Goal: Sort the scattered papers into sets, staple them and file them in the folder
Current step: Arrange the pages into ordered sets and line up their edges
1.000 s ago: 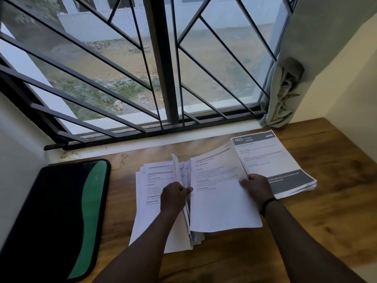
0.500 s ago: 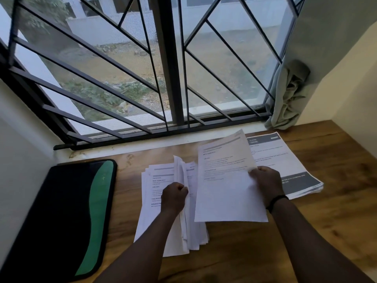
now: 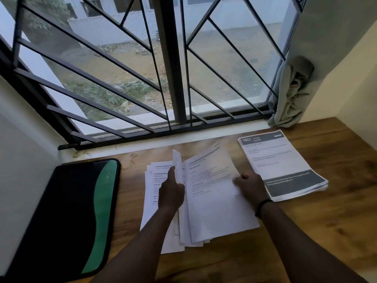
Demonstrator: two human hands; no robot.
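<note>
A loose pile of white printed papers (image 3: 152,203) lies in the middle of the wooden desk (image 3: 316,237). My left hand (image 3: 171,193) pinches a few upturned sheets (image 3: 177,163) at the pile's middle. My right hand (image 3: 250,185) holds the right edge of the top sheet (image 3: 216,203), which lies tilted over the pile's right half. A second stack (image 3: 283,164) with a dark header reading 1623 and a dark bottom band rests to the right of that hand. The black and green folder (image 3: 67,213) lies closed at the left.
A barred window (image 3: 173,64) and its white sill (image 3: 155,144) run along the desk's far edge. A bunched grey curtain (image 3: 289,94) hangs at the back right corner. Walls close in on the left and the right.
The sheet in my right hand came down from its raised position and now lies lower over the pile. My left hand stayed at the upturned sheets.
</note>
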